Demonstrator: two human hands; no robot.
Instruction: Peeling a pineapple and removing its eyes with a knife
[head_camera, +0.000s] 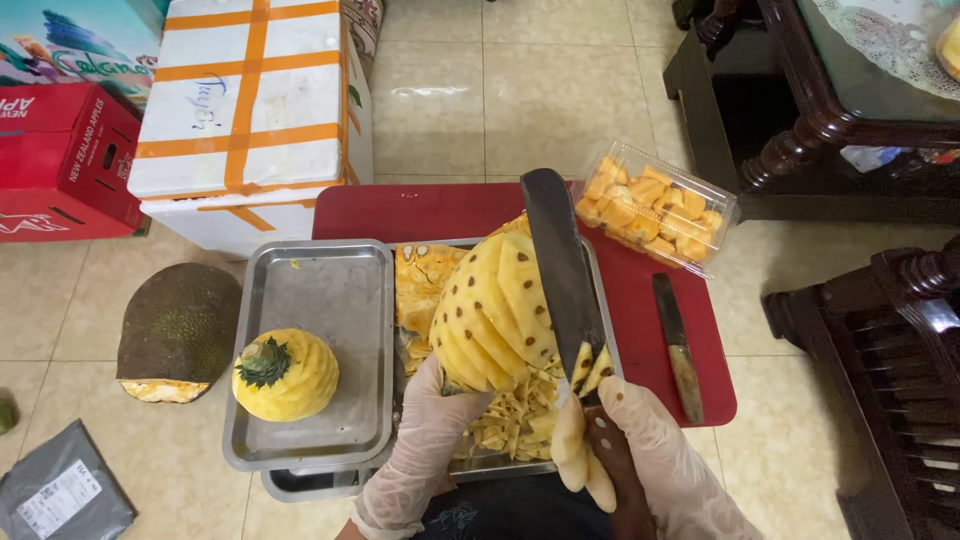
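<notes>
My left hand (425, 435), in a clear glove, holds a peeled pineapple (492, 310) from below over a metal tray (598, 300) full of peel scraps. Dark eyes dot the yellow flesh in diagonal rows. My right hand (640, 450), also gloved, grips the wooden handle of a big cleaver (560, 270). Its dark blade lies along the fruit's right side, pointing away from me, and a small cut strip of pineapple (592, 368) rests by the blade near the handle.
A second peeled pineapple (285, 375) lies in another steel tray (330, 290) on the left. On the red board (640, 300) sit a small knife (678, 345) and a clear box of orange fruit pieces (655, 208). A cut jackfruit (178, 330), foam box (250, 110) and dark wooden furniture (820, 110) surround.
</notes>
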